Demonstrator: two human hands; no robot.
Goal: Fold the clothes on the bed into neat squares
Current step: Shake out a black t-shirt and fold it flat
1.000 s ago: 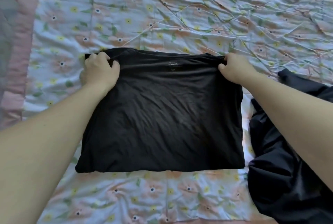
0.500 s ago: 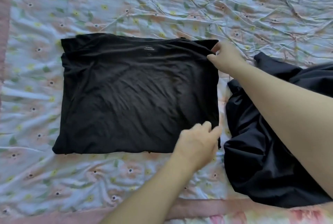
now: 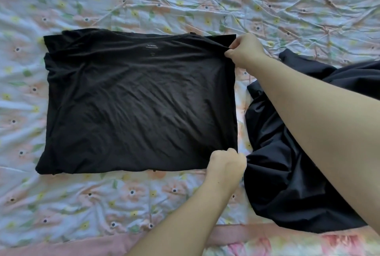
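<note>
A person's right hand (image 3: 245,50), reaching in from the right edge of the frame, pinches the upper right corner of a black shirt (image 3: 139,101) between thumb and fingers, drawing the cloth into a small ridge there. The left hand (image 3: 226,163), coming up from the bottom center of the frame, is curled over the shirt's lower right corner and grips its edge; the fingers themselves are hidden behind the back of the hand.

The shirt lies folded into a broad rectangle across the center and left of the frame, flat on the bed, its surface lightly creased, with a small printed label (image 3: 153,47) showing near the upper edge. Both hands sit on the shirt's right side, one at each corner, with the rest of the cloth spreading away from them to the left.

Just beside the shirt, under the right forearm at the right of the frame, a second dark garment (image 3: 287,173) lies bunched and unfolded. A wrinkled floral bedsheet (image 3: 102,200) with a pink border (image 3: 61,249) along the bottom covers the bed.
</note>
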